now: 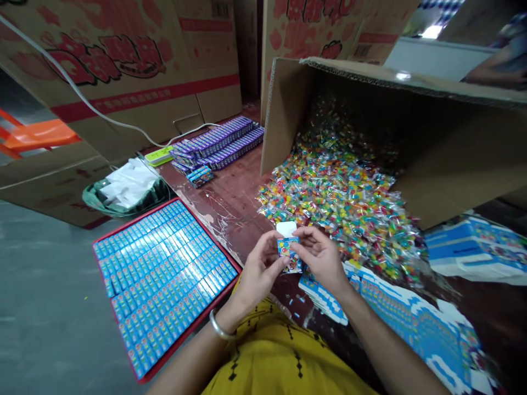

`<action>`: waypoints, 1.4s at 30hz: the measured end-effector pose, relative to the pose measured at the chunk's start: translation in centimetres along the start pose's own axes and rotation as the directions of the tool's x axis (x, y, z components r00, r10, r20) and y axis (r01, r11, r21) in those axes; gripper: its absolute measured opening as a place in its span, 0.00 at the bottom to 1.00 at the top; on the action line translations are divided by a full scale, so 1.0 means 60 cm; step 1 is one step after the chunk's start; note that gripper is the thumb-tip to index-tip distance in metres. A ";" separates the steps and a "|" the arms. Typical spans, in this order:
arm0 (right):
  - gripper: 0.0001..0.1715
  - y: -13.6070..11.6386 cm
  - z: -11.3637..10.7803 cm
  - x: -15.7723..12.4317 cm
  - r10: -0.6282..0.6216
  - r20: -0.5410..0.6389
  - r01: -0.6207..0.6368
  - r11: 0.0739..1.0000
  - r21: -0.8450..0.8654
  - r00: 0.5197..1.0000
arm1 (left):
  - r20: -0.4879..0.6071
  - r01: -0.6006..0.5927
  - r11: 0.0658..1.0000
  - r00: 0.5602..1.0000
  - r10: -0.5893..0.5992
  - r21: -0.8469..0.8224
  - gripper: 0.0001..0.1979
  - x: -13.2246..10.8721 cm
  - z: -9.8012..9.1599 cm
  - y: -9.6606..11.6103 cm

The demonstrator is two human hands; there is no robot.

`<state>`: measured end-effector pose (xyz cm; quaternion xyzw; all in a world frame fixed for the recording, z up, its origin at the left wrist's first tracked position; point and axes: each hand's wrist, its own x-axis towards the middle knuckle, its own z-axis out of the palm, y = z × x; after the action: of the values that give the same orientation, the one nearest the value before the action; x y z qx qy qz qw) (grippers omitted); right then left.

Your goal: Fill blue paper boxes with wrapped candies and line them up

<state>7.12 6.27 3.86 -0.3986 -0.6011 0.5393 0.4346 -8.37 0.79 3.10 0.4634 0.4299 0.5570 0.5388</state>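
Observation:
A small blue printed candy box stands upright between my two hands, its white top flap raised. My left hand grips the box along its left side, thumb across the front. My right hand pinches the upper right edge near the flap. Just beyond my hands lies a heap of clear-wrapped colourful candies, spilling from a large cardboard carton on its side. Flat blue-and-white box blanks are fanned out under my right forearm. Whether the box has anything inside cannot be seen.
A red tray packed with rows of blue boxes stands at left. Behind it are a green basket with white paper, purple boxes and a power strip. More blanks lie right. A person's arm shows far right.

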 end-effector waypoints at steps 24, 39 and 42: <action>0.12 -0.048 -0.018 0.041 0.121 0.144 -0.104 0.987 -0.120 0.982 | 0.019 0.012 0.993 1.000 -0.014 0.122 0.23 -0.005 -0.010 0.017; 0.50 -0.030 -0.008 0.000 -0.201 0.429 0.453 0.621 -0.639 0.881 | -0.053 0.090 0.990 0.994 -0.096 -0.105 0.23 0.014 -0.031 0.011; 0.46 -0.003 0.002 0.006 -0.251 0.392 0.464 0.544 -0.699 0.885 | -0.087 0.139 0.989 0.986 -0.144 -0.059 0.22 0.021 -0.042 -0.013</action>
<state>6.92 6.59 4.08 -0.3441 -0.8909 0.1699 0.2430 -10.69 2.17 1.89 0.3917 0.4709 0.5488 0.5689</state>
